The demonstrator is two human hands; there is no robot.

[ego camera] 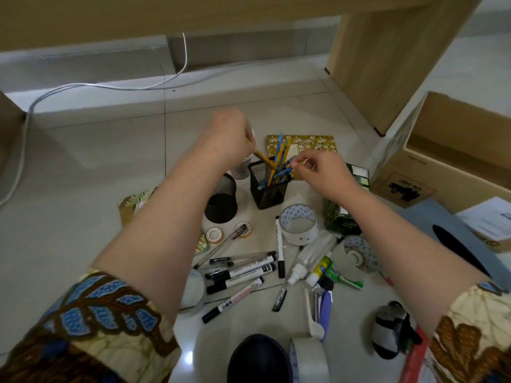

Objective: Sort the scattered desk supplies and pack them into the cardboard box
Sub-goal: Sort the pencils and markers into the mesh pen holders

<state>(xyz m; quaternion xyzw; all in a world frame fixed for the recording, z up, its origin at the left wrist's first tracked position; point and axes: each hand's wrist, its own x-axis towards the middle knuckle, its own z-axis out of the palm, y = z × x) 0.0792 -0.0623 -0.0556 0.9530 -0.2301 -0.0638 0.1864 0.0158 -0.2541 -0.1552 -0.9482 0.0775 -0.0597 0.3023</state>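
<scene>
Nearest us, markers (240,272) and two small tape rolls (214,234) lie on the pale tiled floor (83,175). Beyond stand two black mesh holders, the round holder (221,203) beside the square holder (272,193). Above the latter, the left hand (229,136) curls its fingers round a yellow pencil (262,156). The right hand (318,172) pinches a blue-striped pencil (276,172). The open cardboard box (431,172) stands well to the right, near the desk leg (387,64).

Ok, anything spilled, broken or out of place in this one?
Nothing spilled or broken. Markers, tape rolls and a spray bottle lie loose on the floor at mixed angles, the bottle on its side. Pencils, gripped by the left hand and right hand, splay unevenly in the square mesh holder.
</scene>
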